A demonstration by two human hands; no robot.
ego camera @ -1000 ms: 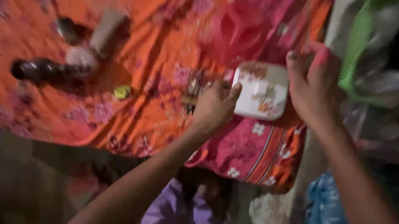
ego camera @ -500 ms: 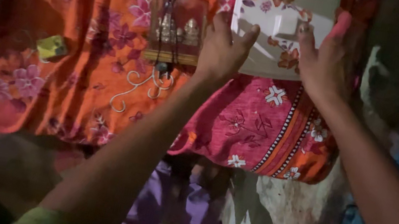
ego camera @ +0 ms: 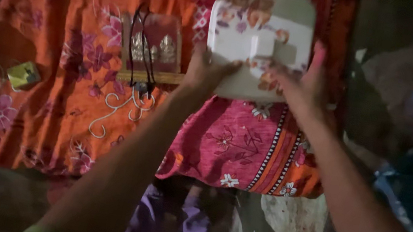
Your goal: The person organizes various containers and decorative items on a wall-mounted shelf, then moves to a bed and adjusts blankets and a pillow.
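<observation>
Nearest you, at six o'clock, purple cloth (ego camera: 164, 227) shows below the hanging edge of the pink patterned cloth (ego camera: 241, 145), with a bare pale surface (ego camera: 282, 231) just to its right. Your forearms rise from there toward twelve o'clock.

Your left hand (ego camera: 206, 70) clasps the lower left edge of the square white tray (ego camera: 260, 35), thumb laid over its face. Your right hand (ego camera: 300, 84) closes on the lower right edge, fingers (ego camera: 317, 56) running up the tray's side. So the tray sits at about twelve o'clock, held between both hands, tilted, its flowered face toward you and a small raised square in its middle.

At ten o'clock from the tray, just beside your left hand, a dark red framed picture (ego camera: 152, 47) lies on the orange flowered cloth (ego camera: 66, 12) with a black cord (ego camera: 142, 65) draped over it. Farther off at nine o'clock a small yellow-green object (ego camera: 24, 75) rests alone; the cloth around it is open.

At three o'clock the space is dark and crowded with blurred shapes, too dim to tell.
</observation>
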